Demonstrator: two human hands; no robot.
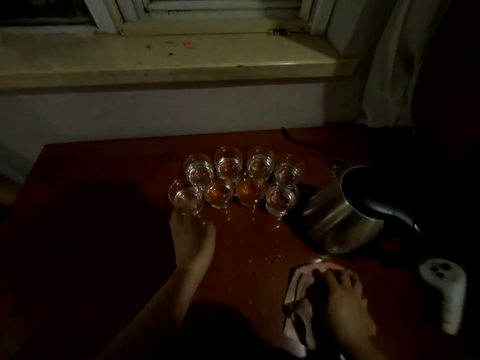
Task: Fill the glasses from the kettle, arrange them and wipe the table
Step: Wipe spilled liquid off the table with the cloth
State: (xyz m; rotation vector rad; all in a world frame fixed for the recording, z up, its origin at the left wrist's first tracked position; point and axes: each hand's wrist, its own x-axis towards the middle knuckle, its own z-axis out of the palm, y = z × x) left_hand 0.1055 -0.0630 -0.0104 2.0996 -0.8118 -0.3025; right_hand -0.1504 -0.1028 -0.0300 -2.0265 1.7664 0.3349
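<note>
Glass everywhere — eight glasses (235, 181) in two rows just past the left hand (193, 236), whose fingers reach the nearest one; too dark to tell if they grip it. The right hand (342, 294) presses flat, fingers spread, on a cloth (298, 315). The steel kettle (345, 211) sits just beyond that hand — droplets (265, 258) between both.

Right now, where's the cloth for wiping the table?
In the head view the cloth lies on the table's near right part, under the right hand, just in front of the kettle.
</note>
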